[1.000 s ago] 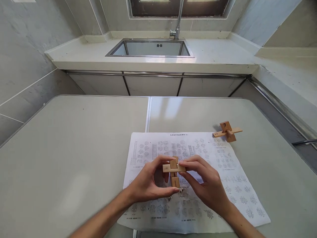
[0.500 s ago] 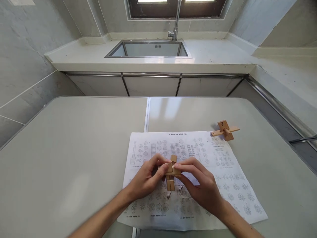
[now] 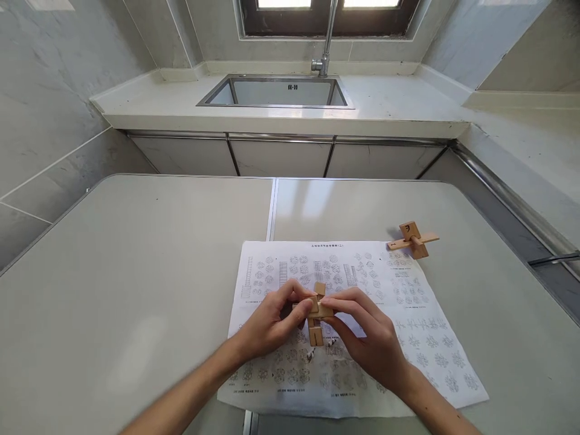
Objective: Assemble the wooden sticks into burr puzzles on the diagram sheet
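Between my two hands is a small wooden interlocking puzzle (image 3: pixel 316 331) of crossed blocks, held just over the printed sheet (image 3: pixel 362 393). My left hand (image 3: pixel 276 320) pinches its left side with thumb and forefinger. Fingertips of my right hand (image 3: pixel 367 326) grip its right side. One block sticks out toward me with a dark mark on it, another pokes out at the far end. The fingers hide part of the joint. A second wooden puzzle piece set (image 3: pixel 413 240), crossed and marked with numbers, lies at the sheet's far right corner.
The sheet, covered in small diagrams, lies on a pale folding table (image 3: pixel 113 272) with a seam down its middle. Beyond the table are a counter (image 3: pixel 158 109), a steel sink (image 3: pixel 276 107) and a tap (image 3: pixel 325 51). A tiled wall (image 3: pixel 54 109) rises on the left.
The view has shifted slightly. Both hands keep their grip on the wooden puzzle, whose near block has tilted a little. The other wooden set has stayed in place.
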`<state>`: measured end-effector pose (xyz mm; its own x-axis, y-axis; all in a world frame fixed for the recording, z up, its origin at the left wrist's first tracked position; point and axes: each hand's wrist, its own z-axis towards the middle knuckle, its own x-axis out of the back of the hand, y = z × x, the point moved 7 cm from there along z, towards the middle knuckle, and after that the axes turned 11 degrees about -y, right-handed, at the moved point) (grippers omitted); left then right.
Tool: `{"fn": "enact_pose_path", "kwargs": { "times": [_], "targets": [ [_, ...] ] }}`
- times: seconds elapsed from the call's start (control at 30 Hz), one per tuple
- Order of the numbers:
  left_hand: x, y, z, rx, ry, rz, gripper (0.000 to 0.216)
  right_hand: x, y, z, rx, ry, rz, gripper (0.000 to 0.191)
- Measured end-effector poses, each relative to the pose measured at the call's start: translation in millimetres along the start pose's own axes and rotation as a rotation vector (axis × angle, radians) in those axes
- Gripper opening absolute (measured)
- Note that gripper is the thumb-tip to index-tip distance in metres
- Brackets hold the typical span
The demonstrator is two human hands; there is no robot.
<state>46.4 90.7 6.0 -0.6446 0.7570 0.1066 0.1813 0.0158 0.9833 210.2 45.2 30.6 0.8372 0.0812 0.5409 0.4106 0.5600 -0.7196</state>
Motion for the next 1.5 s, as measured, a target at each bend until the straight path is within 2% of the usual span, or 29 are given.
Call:
{"fn": "enact_pose_path", "kwargs": {
  "times": [0.73,0.77,0.83,0.9,0.97,1.13,1.23,1.37,1.5],
  "targets": [
    [0,1,-2,-0.004,-0.022,-0.011,0.032,-1,3,1,-0.087,-0.018,0.048,0.03],
    [-1,3,-2,-0.024,-0.032,-0.017,0.035,0,3,2,-0.09,-0.009,0.051,0.029],
    [-2,9,-2,-0.073,-0.048,-0.018,0.055,2,4,3,-0.112,0.008,0.073,0.026],
    [-1,12,-2,-0.108,-0.026,0.0,0.07,3,9,3,-0.153,0.005,0.128,0.024],
    [3,12,-1,-0.111,0.033,0.008,0.067,3,14,2,-0.205,-0.012,0.17,0.028],
    [19,-1,-2,-0.055,0.228,-0.084,0.06,-2,24,-3,-0.288,-0.1,-0.014,0.062],
    [22,-5,-1,-0.055,0.252,-0.111,0.064,-10,28,-6,-0.298,-0.153,-0.123,0.075],
    [20,-3,-1,-0.073,0.217,-0.069,0.066,-12,30,-6,-0.302,-0.154,-0.139,0.062],
    [17,1,-1,-0.087,0.203,-0.014,0.064,-7,35,-4,-0.408,-0.164,0.119,0.054]
  ]
}}
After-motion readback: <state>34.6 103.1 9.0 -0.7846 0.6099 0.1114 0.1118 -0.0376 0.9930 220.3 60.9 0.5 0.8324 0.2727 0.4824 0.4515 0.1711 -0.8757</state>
